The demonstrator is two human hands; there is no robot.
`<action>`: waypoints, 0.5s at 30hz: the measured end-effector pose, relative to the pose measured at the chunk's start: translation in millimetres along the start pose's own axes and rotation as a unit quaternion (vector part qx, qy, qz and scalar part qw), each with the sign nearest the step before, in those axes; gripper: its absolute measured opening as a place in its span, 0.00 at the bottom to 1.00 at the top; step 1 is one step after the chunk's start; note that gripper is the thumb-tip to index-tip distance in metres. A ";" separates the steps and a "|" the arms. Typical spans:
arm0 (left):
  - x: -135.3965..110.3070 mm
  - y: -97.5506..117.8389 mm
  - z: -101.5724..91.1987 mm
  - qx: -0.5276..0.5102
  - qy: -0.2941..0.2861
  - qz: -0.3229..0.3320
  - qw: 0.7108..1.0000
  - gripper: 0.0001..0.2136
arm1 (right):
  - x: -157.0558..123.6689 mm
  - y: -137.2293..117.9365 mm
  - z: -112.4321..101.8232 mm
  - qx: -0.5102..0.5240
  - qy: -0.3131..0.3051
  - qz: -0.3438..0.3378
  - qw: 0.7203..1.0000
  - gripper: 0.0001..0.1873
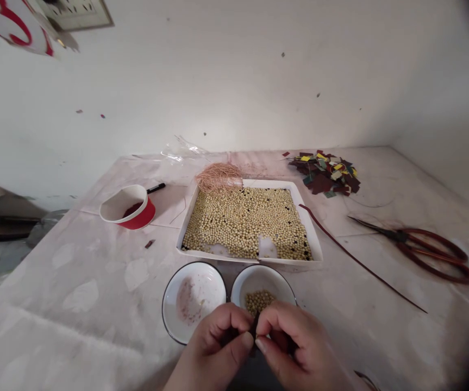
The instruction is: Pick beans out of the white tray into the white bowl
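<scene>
My left hand (222, 342) and my right hand (293, 339) meet fingertip to fingertip at the bottom centre, both closed in a pinch. Between them is a small dark piece (255, 322), mostly hidden by the fingers; its kind does not show. Just behind my right hand stands a white dark-rimmed bowl (240, 279) holding a heap of small brownish-yellow beads (260, 300). A second white bowl (213, 282), with reddish residue inside, sits to its left, partly behind my left hand. Beyond both, a shallow white tray (318, 247) is covered with pale round beads (246, 217), a few of them black.
Copper-coloured thread (220, 178) overlaps the tray's back left corner. Left are a red-and-white paper cup (142, 217) with dark red contents and a black marker (156, 188). Right lie a dark red strip (360, 260), scissors (430, 247) and a coloured scrap pile (326, 174). A wall (234, 81) rises behind.
</scene>
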State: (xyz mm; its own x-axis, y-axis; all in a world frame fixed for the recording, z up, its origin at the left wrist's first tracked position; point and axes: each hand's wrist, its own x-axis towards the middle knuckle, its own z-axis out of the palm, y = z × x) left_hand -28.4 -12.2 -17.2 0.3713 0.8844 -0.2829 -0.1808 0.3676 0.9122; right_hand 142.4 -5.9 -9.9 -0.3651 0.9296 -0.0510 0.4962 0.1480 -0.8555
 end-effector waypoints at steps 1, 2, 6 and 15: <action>0.2 -0.6 -0.4 -0.001 -0.003 0.003 1.000 0.12 | 0.1 -0.5 -0.3 -0.001 -0.002 0.001 1.000 0.04; 0.4 -1.7 -0.6 -0.008 -0.003 0.008 1.000 0.12 | 0.4 -0.9 -0.7 0.001 -0.003 0.006 1.000 0.04; 0.6 -6.3 -0.9 -0.032 0.009 0.023 0.999 0.11 | 1.0 -0.9 -1.6 0.007 0.004 0.021 1.000 0.05; -1.0 1.3 2.4 -0.036 0.015 -0.005 0.999 0.11 | 0.6 -1.7 -1.2 0.010 0.008 0.020 1.000 0.04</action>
State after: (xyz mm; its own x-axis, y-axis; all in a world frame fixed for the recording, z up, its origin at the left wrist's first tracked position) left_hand -26.9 -13.3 -15.0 0.3455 0.8888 -0.3010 -0.2429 0.3945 0.8862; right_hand 142.2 -5.3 -7.8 -0.3320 0.9402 -0.0766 0.4941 0.1041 -0.8631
